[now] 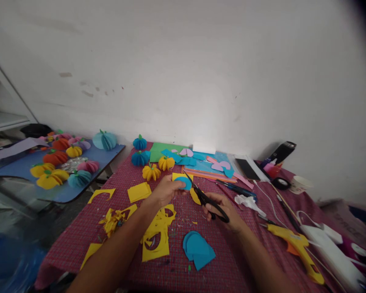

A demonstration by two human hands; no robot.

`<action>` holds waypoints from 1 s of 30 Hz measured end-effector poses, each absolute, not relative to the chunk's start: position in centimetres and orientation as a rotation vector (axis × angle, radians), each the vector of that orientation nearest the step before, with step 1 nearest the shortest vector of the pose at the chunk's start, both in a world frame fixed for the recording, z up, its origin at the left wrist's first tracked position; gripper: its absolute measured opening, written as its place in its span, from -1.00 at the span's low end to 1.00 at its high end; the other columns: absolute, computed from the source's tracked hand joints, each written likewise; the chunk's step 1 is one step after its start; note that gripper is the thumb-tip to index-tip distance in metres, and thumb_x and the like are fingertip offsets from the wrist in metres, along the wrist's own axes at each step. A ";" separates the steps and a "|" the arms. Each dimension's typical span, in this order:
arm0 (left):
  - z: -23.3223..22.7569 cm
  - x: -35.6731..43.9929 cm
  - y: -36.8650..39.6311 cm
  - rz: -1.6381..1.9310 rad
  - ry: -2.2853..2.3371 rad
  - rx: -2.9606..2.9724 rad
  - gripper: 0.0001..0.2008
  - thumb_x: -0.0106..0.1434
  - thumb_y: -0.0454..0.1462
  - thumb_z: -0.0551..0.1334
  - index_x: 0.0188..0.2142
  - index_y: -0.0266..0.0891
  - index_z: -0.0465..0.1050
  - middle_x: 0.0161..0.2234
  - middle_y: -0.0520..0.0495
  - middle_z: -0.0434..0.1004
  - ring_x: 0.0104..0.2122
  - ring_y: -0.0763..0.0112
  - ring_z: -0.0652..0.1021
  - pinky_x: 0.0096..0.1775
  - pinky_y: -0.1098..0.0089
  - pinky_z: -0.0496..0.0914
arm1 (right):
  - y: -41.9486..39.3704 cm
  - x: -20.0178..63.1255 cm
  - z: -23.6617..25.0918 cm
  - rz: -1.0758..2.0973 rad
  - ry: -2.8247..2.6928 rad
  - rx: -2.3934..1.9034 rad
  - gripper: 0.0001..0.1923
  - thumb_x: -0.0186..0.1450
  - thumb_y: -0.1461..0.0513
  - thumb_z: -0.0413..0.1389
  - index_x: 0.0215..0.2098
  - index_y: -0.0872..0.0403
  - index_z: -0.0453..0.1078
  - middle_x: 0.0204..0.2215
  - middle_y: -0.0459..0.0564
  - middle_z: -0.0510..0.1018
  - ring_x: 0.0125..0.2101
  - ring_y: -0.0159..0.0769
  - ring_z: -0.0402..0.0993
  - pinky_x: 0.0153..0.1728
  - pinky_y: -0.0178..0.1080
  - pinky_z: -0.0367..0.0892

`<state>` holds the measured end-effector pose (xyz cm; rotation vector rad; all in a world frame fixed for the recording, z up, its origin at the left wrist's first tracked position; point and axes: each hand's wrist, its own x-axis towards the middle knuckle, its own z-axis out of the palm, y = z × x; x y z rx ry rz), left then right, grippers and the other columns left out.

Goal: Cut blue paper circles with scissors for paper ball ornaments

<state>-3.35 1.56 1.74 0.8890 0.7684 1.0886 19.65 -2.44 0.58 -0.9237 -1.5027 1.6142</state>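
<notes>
My left hand [167, 190] pinches a small blue paper circle [184, 183] over the red checked tablecloth [134, 171]. My right hand [221, 209] grips black scissors [205, 198], whose blades point up-left and meet the edge of the circle. A yellow paper piece [195, 196] lies just under the scissors. In front of my hands lies a stack of blue paper shapes [198, 250], and yellow offcuts with round holes [157, 236] lie to its left.
Paper pumpkins [152, 171] in yellow and blue stand at the table's back, by coloured sheets [201, 162]. A yellow glue gun [295, 244], white power strip [332, 252], tape roll [281, 183], cup [300, 184] and phone [247, 169] sit on the right. More pumpkins fill a blue board [110, 152] on the left.
</notes>
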 end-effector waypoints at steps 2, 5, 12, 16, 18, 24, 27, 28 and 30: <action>1.7 -3.4 1.6 1.091 0.764 0.891 -0.74 -0.06 -0.30 0.40 -0.36 -0.37 0.47 -0.43 -0.10 0.54 -0.49 0.42 0.51 -0.44 0.43 0.40 | -2.4 19.7 0.5 1.613 -1.512 -0.916 -0.71 0.18 0.13 0.24 -0.20 0.15 0.42 -0.51 -0.10 0.43 -0.61 -0.47 0.32 -0.58 -0.40 0.24; 1.6 -3.4 1.6 1.097 0.753 0.890 -0.74 -0.06 -0.30 0.40 -0.36 -0.36 0.46 -0.42 -0.09 0.54 -0.49 0.43 0.51 -0.44 0.43 0.40 | -2.4 19.7 0.5 1.605 -1.526 -0.918 -0.69 0.19 0.12 0.24 -0.18 0.15 0.42 -0.52 -0.10 0.43 -0.61 -0.47 0.32 -0.57 -0.39 0.26; 1.4 -3.4 1.7 1.101 0.744 0.878 -0.73 -0.05 -0.31 0.40 -0.33 -0.36 0.46 -0.40 -0.10 0.55 -0.47 0.42 0.53 -0.43 0.43 0.41 | -2.5 19.5 0.7 1.583 -1.527 -0.938 -0.64 0.18 0.10 0.24 -0.14 0.15 0.43 -0.53 -0.11 0.41 -0.62 -0.47 0.30 -0.59 -0.39 0.25; 1.4 -3.5 1.8 1.077 0.730 0.899 -0.75 -0.04 -0.32 0.40 -0.34 -0.37 0.47 -0.43 -0.10 0.55 -0.47 0.41 0.53 -0.44 0.43 0.41 | -2.5 19.6 0.9 1.575 -1.541 -0.949 -0.65 0.17 0.10 0.25 -0.16 0.15 0.44 -0.53 -0.12 0.41 -0.63 -0.47 0.30 -0.59 -0.39 0.23; 1.5 -3.6 1.8 1.072 0.728 0.900 -0.74 -0.04 -0.32 0.40 -0.33 -0.38 0.47 -0.43 -0.10 0.54 -0.47 0.40 0.53 -0.44 0.42 0.41 | -2.5 19.7 0.9 1.569 -1.561 -0.962 -0.65 0.17 0.09 0.24 -0.16 0.14 0.44 -0.53 -0.12 0.41 -0.63 -0.47 0.30 -0.59 -0.39 0.22; 1.6 -3.8 1.8 1.046 0.751 0.911 -0.77 -0.05 -0.33 0.38 -0.37 -0.38 0.46 -0.44 -0.11 0.54 -0.49 0.41 0.51 -0.45 0.41 0.42 | -2.4 20.2 1.0 1.569 -1.604 -0.972 -0.66 0.18 0.10 0.24 -0.15 0.13 0.44 -0.49 -0.11 0.42 -0.61 -0.48 0.31 -0.59 -0.39 0.22; 1.6 -3.9 1.7 1.025 0.768 0.919 -0.77 -0.05 -0.32 0.37 -0.35 -0.37 0.46 -0.43 -0.11 0.55 -0.49 0.41 0.52 -0.44 0.41 0.43 | -2.3 20.5 1.0 1.578 -1.629 -0.984 -0.68 0.19 0.11 0.24 -0.16 0.12 0.44 -0.49 -0.12 0.43 -0.62 -0.49 0.31 -0.60 -0.40 0.20; 1.5 -3.9 1.7 1.022 0.774 0.921 -0.76 -0.05 -0.33 0.37 -0.35 -0.37 0.46 -0.43 -0.11 0.55 -0.48 0.40 0.52 -0.44 0.41 0.43 | -2.3 20.6 1.0 1.584 -1.634 -0.983 -0.68 0.19 0.11 0.24 -0.17 0.12 0.44 -0.49 -0.12 0.43 -0.62 -0.49 0.31 -0.60 -0.40 0.20; 1.5 -3.9 1.7 1.017 0.777 0.923 -0.76 -0.05 -0.33 0.37 -0.35 -0.37 0.45 -0.43 -0.12 0.55 -0.48 0.40 0.53 -0.44 0.41 0.43 | -2.3 20.6 1.0 1.600 -1.636 -0.969 -0.68 0.19 0.11 0.24 -0.15 0.12 0.43 -0.49 -0.11 0.44 -0.61 -0.48 0.33 -0.58 -0.40 0.22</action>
